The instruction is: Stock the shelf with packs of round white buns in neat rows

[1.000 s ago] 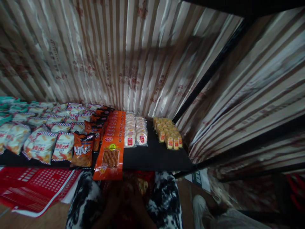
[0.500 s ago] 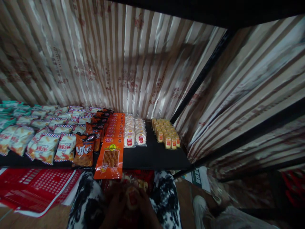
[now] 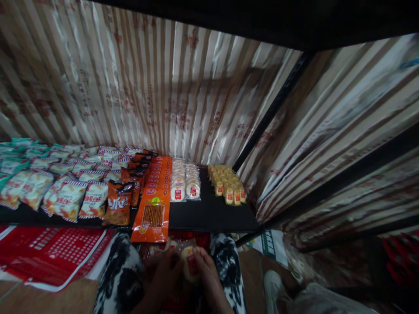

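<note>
Head-worn camera looks forward and down across the shelf [image 3: 209,218]

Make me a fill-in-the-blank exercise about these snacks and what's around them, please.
The right hand holds a round snack pack with a ____ label.
On the black shelf, the round white snack packs form ____ front-to-back rows.
The small yellow packs stand to the ____ of those rows.
The red basket at the lower left has a ____ handle.

Missing words: red; two; right; white.
</note>
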